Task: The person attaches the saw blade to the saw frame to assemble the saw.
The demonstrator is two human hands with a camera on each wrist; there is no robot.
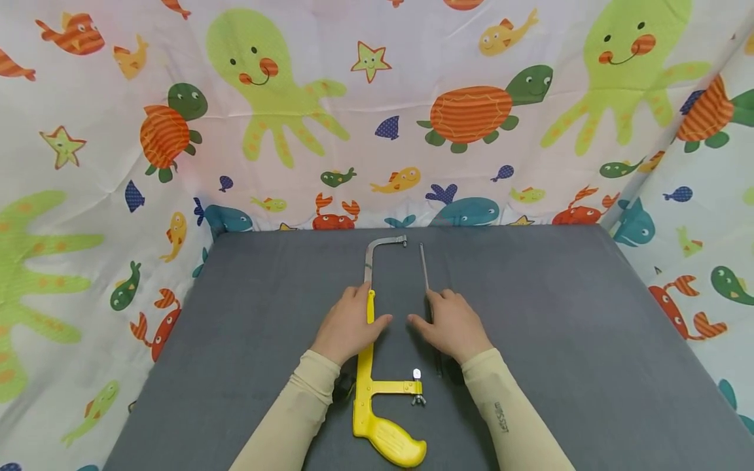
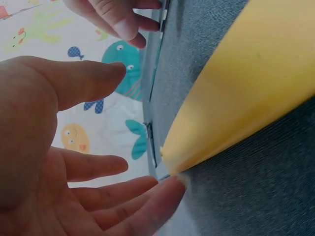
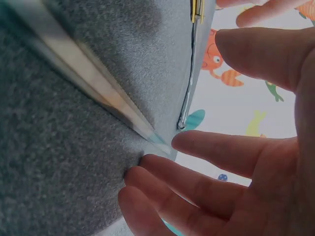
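Note:
A coping-style hacksaw frame [image 1: 363,369] lies flat on the grey table, its yellow handle [image 1: 397,443] toward me and its metal hook end pointing away. Over the upper part of this frame is my left hand [image 1: 350,327], fingers extended; in the left wrist view the yellow bar [image 2: 236,93] lies beyond the spread fingers, not gripped. To the right, a thin saw blade [image 1: 423,265] lies roughly parallel to the frame. My right hand [image 1: 456,327] hovers at the blade with loosely extended fingers. Whether fingertips touch either thing is hard to tell.
A wing-nut clamp [image 1: 417,389] sits at the end of the frame's yellow cross arm. The grey tabletop [image 1: 559,314] spreads out to both sides. A curtain [image 1: 377,150] printed with sea animals hangs behind the table and along its sides.

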